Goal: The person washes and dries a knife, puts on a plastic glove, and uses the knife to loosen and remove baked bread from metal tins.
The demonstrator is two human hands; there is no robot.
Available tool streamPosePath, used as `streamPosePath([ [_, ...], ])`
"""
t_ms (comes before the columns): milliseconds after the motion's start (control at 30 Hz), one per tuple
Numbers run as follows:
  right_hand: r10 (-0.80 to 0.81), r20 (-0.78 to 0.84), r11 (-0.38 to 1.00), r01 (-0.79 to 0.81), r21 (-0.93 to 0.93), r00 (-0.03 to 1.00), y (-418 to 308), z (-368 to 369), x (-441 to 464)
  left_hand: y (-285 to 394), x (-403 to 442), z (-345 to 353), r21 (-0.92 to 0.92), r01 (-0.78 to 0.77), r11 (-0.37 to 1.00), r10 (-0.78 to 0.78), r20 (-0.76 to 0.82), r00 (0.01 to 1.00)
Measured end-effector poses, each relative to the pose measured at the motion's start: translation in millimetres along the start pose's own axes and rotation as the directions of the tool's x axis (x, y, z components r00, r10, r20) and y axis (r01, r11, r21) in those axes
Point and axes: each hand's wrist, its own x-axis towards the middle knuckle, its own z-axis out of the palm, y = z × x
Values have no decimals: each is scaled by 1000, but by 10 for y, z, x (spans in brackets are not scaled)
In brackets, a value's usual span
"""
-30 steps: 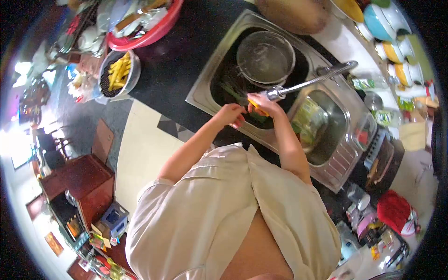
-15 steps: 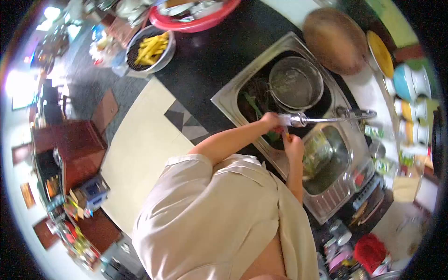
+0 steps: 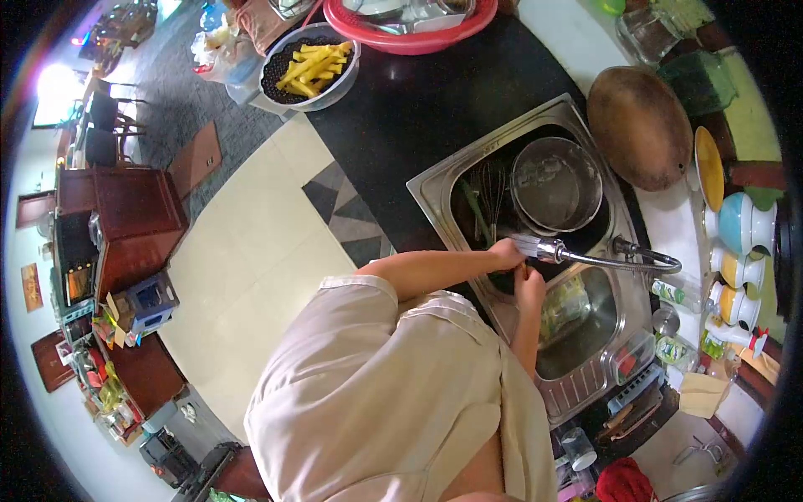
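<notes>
My left hand (image 3: 506, 253) is closed at the near edge of the dark sink basin, right beside the faucet's spray head (image 3: 545, 248). Just below it, my right hand (image 3: 529, 287) is closed too, its fingertips close to the left ones. Whatever lies between the fingers is too small and hidden to name. A round metal pot (image 3: 556, 184) sits in the dark basin, with a wire whisk (image 3: 495, 194) and a long green item (image 3: 475, 207) beside it. In the smaller basin (image 3: 590, 343) lies a clear plastic bag with something green (image 3: 567, 305).
On the black counter (image 3: 401, 134) are a bowl of yellow strips (image 3: 314, 71) and a red basin of dishes (image 3: 410, 38). A round brown board (image 3: 640, 127), stacked bowls (image 3: 740, 224) and bottles stand behind the sink. The flexible faucet hose (image 3: 644, 266) arches over it.
The view has shifted, so the sink appears lower and further right. The yellow-handled item seen in my right hand earlier is now hidden. My left hand has come beside the spray head.
</notes>
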Motion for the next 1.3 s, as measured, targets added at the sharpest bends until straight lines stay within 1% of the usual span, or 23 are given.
streamPosePath([
  [100, 48, 63, 999, -49, 24, 997, -29, -70, -100, -272, 375, -75, 112, -124, 986, 135, -94, 986],
  [133, 52, 78, 998, -55, 42, 996, -24, -77, -127, -283, 426, -51, 112, -125, 986, 135, -89, 987],
  [200, 53, 36, 998, -54, 30, 998, -42, -55, -149, -187, 417, -28, 56, 71, 996, -62, -159, 985],
  [233, 48, -4, 999, -48, 19, 999, -53, -49, -150, -221, 349, 46, 28, -45, 999, 49, -148, 988],
  [267, 49, -6, 999, -48, 19, 999, -41, -39, -145, -326, 391, 155, 28, -46, 999, 50, -147, 988],
  [367, 54, -70, 997, -50, 61, 996, 9, -27, -151, -696, 719, 389, 238, -224, 945, 276, -217, 936],
  [400, 49, -17, 998, -48, 38, 999, 31, -49, -173, -536, 592, 283, 238, -223, 945, 275, -211, 938],
  [467, 51, 36, 999, -52, 13, 998, 72, -75, -228, -245, 389, 54, 83, -135, 987, 144, -117, 983],
  [533, 56, 3, 998, -56, 2, 998, 83, -85, -295, -370, 627, 85, 148, -134, 980, 155, -143, 977],
  [600, 64, -18, 998, -64, -26, 998, 70, -133, -349, -273, 607, -2, 135, 32, 990, 5, -267, 964],
  [667, 106, -51, 992, -109, -58, 993, 66, -186, -426, -284, 614, -103, 105, 84, 991, -49, -302, 952],
  [733, 137, 82, 983, -146, 113, 987, 14, -207, -373, -379, 580, -142, 67, 69, 995, -46, -301, 952],
  [800, 150, 323, 892, -268, 363, 935, 137, 2, -136, -424, 502, -214, 37, 36, 999, -23, -320, 947],
  [867, 203, 484, 757, -450, 475, 851, -164, -91, -34, -407, 348, -330, 36, -1, 999, 14, -384, 923],
  [933, -13, 613, 688, -437, 579, 790, 67, 179, 285, -194, 15, -500, 106, -25, 994, 73, -483, 873],
  [1000, 0, 731, 525, -622, 581, 682, -136, 116, 425, -336, 47, -647, 230, -149, 962, 255, -552, 794],
  [1033, 9, 729, 512, -629, 584, 685, -165, 184, 510, -347, -6, -726, 226, -221, 949, 309, -519, 797],
  [1067, -128, 739, 455, -623, 637, 662, -176, 289, 606, -322, -68, -809, 219, -293, 931, 364, -486, 794],
  [1100, -267, 727, 391, -618, 681, 633, -197, 378, 680, -293, -142, -863, 111, -340, 934, 352, -461, 814],
  [1133, -264, 724, 382, -620, 686, 638, -228, 465, 762, -369, -122, -911, 193, -345, 918, 395, -460, 795],
  [1200, -276, 619, 341, -527, 778, 735, -336, 546, 831, -310, -229, -989, 168, -259, 951, 307, -412, 858],
  [1267, -291, 583, 335, -490, 805, 758, -282, 540, 876, -261, -284, -986, 111, -272, 956, 293, -418, 860],
  [1300, -367, 664, 268, -610, 746, 651, -215, 513, 938, -245, -287, -973, 47, -283, 958, 275, -430, 860],
])
